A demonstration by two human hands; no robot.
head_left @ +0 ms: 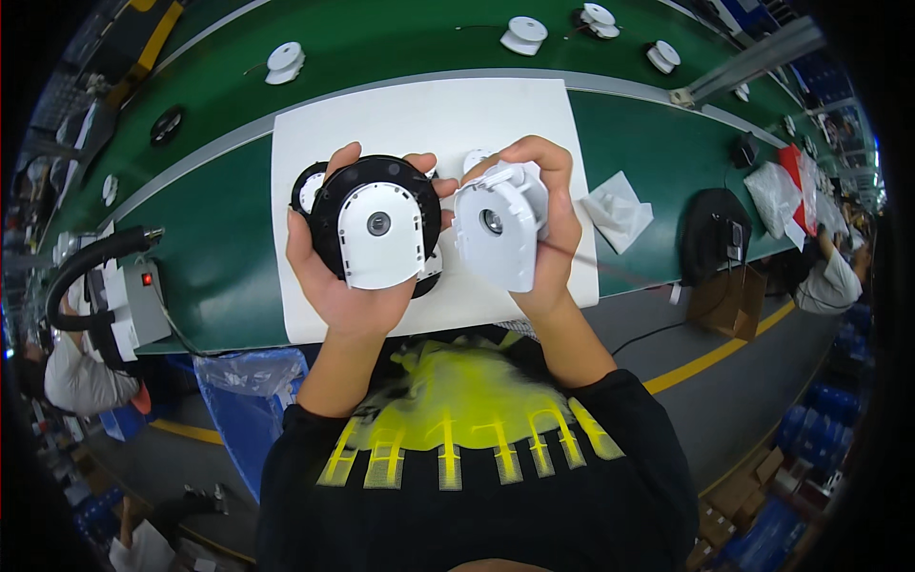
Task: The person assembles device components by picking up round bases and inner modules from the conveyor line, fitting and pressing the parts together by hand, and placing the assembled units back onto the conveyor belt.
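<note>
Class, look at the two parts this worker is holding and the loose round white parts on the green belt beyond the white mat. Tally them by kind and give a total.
Black round part with a white plate, in the left hand: 1
White housing, in the right hand: 1
Round white parts on the belt,: 4
Total: 6

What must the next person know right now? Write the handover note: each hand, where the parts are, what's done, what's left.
Left hand: grips a round black disc with a white plastic cover plate on it.
Right hand: grips a separate white plastic housing, apart from the disc.
Both are held above the white mat on the green conveyor belt.
Done: one plate sits on the disc.
Left: the two pieces are not joined.
</note>
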